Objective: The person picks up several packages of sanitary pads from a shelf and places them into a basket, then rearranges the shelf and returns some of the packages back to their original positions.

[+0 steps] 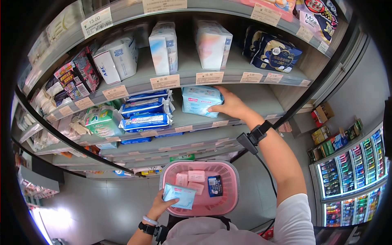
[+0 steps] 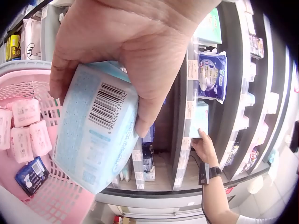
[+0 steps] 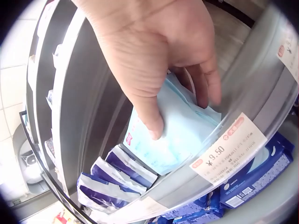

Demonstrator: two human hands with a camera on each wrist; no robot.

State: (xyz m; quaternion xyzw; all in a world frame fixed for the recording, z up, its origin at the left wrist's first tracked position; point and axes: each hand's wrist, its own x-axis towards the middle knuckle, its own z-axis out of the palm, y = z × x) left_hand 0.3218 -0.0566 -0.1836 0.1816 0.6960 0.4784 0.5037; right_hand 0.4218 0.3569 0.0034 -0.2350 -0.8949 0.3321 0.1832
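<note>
My left hand point(image 1: 158, 205) holds a light blue soft plastic pack point(image 1: 181, 197) over the near left part of a pink basket point(image 1: 233, 183). In the left wrist view, thumb and fingers pinch that pack from both sides, its barcode side facing the camera. My right hand point(image 1: 232, 104) reaches onto a middle shelf and grips another light blue soft pack point(image 1: 198, 98) by its right end. The right wrist view shows the thumb on one face of this pack point(image 3: 163, 135) and the fingers on its far side, close behind the shelf's front lip.
Several pink packs point(image 1: 196, 176) and a dark blue pack point(image 1: 214, 185) lie in the basket. Blue-and-white packs point(image 1: 145, 121) stand left of the right hand's pack. Another shelf point(image 1: 249, 67) with price tags runs just above. Lit drink coolers point(image 1: 353, 171) are at the right.
</note>
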